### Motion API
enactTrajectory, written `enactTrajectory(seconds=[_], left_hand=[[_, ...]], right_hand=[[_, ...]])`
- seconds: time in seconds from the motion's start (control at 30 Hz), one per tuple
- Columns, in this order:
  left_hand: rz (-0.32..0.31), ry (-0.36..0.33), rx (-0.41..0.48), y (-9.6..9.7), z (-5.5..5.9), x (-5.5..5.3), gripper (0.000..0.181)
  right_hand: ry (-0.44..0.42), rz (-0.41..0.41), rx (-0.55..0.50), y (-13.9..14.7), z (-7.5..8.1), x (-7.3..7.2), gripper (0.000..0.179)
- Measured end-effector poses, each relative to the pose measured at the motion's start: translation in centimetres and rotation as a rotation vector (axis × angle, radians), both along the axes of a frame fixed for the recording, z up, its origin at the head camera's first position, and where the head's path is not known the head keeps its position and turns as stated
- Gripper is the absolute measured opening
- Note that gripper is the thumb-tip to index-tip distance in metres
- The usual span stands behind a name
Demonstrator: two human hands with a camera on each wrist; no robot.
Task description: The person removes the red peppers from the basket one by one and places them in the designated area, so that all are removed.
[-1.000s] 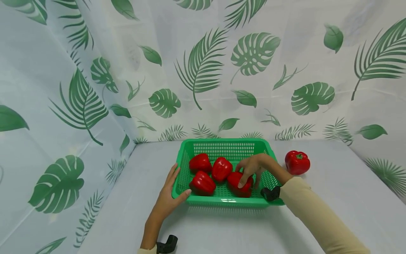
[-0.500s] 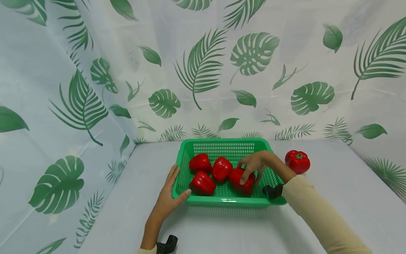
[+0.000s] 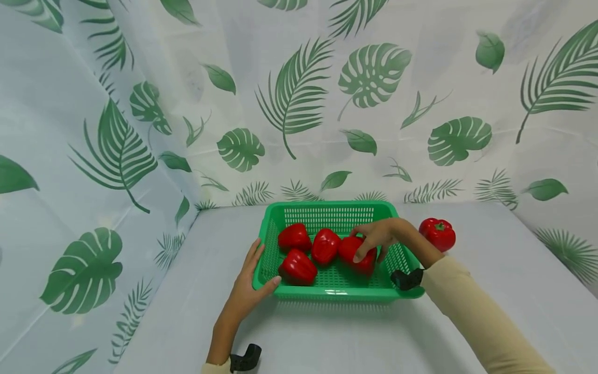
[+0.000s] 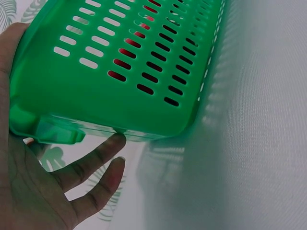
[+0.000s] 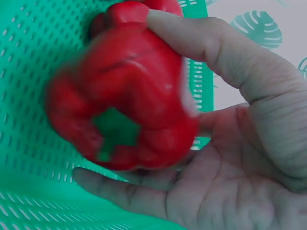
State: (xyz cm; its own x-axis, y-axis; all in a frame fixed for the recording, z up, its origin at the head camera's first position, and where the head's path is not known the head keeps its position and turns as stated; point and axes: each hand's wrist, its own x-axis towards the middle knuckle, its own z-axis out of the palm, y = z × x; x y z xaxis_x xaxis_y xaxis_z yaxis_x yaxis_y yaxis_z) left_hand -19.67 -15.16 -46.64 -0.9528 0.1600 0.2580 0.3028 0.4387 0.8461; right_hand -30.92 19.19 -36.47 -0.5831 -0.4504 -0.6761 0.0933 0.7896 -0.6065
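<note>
My right hand point(image 3: 380, 236) holds a red bell pepper point(image 3: 357, 257) over the right part of a green plastic basket point(image 3: 336, 292). In the right wrist view the thumb lies on one side of the bell pepper point(image 5: 129, 96) and fingers on the other; its green stem faces the camera. My left hand point(image 3: 247, 291) rests against the basket's front left corner, fingers fairly straight along the outside and thumb at the front rim. The left wrist view shows two fingers of this hand point(image 4: 53, 187) extended by the basket wall point(image 4: 96, 96). Three other red bell peppers point(image 3: 298, 267) lie in the basket's left and middle.
Another red bell pepper point(image 3: 437, 235) sits on the white table point(image 3: 327, 337), right of the basket and behind the right forearm. A leaf-printed sheet point(image 3: 299, 104) hangs behind and to the left.
My right hand has shifted slightly back and right, bringing its bell pepper along from nearer the front rim. The left hand and basket stay in place.
</note>
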Motion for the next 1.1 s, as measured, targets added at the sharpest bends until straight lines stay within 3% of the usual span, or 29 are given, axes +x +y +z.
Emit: enactTrajectory(seconds=[0.2,0.5,0.77,1.1], left_hand=[[0.017,-0.013,0.003,0.0,-0.2,0.2,0.081],[0.007,-0.007,-0.006,0.1,0.2,0.0,0.080],[0.003,-0.005,-0.004,-0.1,0.0,-0.1,0.080],[-0.003,-0.004,-0.009,0.0,0.0,-0.2,0.082]], right_hand=[[0.065,-0.003,-0.038,0.4,0.0,-0.1,0.084],[0.161,-0.084,-0.095,1.5,-0.1,-0.2,0.084],[0.325,-0.095,-0.140,2.6,0.1,0.3,0.082],[0.385,-0.127,-0.129,3.0,-0.2,0.4,0.089]])
